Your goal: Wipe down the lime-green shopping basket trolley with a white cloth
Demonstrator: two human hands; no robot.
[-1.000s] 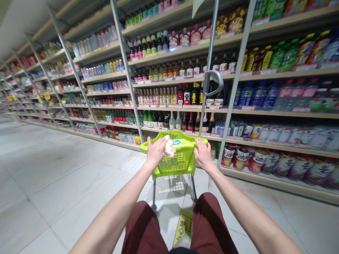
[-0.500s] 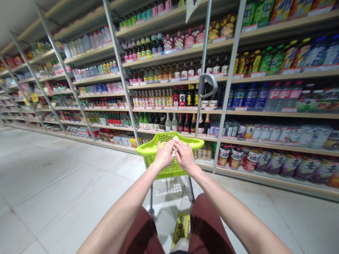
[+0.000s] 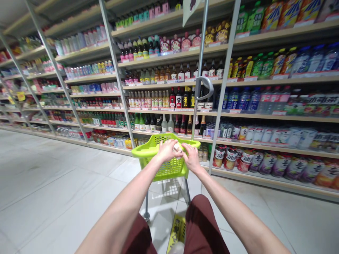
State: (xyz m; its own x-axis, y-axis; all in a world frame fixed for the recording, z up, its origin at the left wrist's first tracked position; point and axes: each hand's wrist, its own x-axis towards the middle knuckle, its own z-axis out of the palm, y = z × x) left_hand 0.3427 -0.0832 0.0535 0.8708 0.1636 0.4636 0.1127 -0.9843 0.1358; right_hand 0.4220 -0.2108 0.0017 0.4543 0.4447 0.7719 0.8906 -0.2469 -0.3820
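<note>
Supermarket aisle, long shelving (image 3: 267, 115) of bottled drinks and packaged goods on right, tiled floor (image 3: 63, 180) on left. Lime-green shopping cart (image 3: 140, 151) ahead, metal pole (image 3: 199, 106) rising from it. Pale crumpled item (image 3: 177, 148), too small to identify, held just above cart's rim between hands. Left hand (image 3: 167, 150) clenched, fingers curled over item. Right hand (image 3: 192, 158) beside it, fingers bent, fingertips at item's edge, grip unclear

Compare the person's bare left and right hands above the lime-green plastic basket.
The left hand lies wider over the crumpled pale item; the right hand looks narrower, fingers angled down at it. The left sits higher than the right. Both are bare, above the basket.
</note>
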